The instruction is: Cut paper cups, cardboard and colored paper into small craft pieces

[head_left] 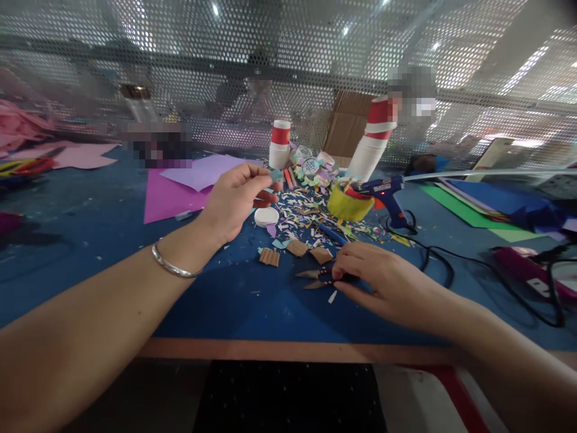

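Note:
Pinched between the thumb and fingertips of my left hand (238, 195) is a small blue-green paper piece (275, 175), raised above the table. My right hand (376, 276) is closed around the handles of small scissors (315, 276) low over the blue tabletop, their blades apart and pointing left. The fingers partly hide the handles. Just beyond the blades lie torn cardboard pieces (269, 257), and a blue pen-like stick (331, 233) rests near my right fingers. A white round lid-like disc (266, 217) sits below my left fingertips.
Paper scraps (297, 210) cover the middle. Behind them stand paper cup stacks (279, 153) and paper flowers (315, 168). A blue glue gun (387, 195) rests at a yellow roll (349, 203), its black cable (433, 249) trailing right. Purple paper (174, 195) lies left, coloured sheets (487, 207) right.

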`<state>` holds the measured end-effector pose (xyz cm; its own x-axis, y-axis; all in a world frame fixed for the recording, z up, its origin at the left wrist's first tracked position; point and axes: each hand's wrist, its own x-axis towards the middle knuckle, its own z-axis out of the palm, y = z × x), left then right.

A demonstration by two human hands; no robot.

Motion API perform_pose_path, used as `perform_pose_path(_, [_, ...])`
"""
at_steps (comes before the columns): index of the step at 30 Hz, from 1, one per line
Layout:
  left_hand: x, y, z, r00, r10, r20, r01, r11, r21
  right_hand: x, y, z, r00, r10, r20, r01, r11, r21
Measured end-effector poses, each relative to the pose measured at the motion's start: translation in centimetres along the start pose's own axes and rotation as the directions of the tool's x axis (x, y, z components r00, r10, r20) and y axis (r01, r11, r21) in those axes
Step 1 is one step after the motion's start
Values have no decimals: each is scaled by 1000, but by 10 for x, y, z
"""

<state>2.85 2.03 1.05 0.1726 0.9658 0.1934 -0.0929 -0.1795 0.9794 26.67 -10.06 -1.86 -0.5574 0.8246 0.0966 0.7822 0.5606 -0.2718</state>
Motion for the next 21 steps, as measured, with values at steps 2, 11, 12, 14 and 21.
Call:
perform_pose_path(2, [-1, -3, 1, 999, -12, 37, 11, 1000, 17, -1, 0, 1, 1000, -2, -16, 2, 1000, -2])
perform_pose_path(11, [-7, -13, 5, 984, -96, 147, 100, 995, -23, 4, -2, -3, 986, 151, -68, -130, 960, 249])
perform_pose_path(12, [-7, -13, 6, 983, -109, 148, 116, 993, -38, 5, -1, -4, 978, 198, -65, -169, 936, 309])
perform_pose_path(14, [-9, -13, 9, 980, -138, 140, 150, 986, -78, 8, 1, -7, 956, 286, -59, -232, 865, 444])
perform_pose_path(21, [-24, -9, 23, 962, -216, 169, 258, 919, -298, 31, 11, -2, 837, 537, -106, -242, 537, 808])
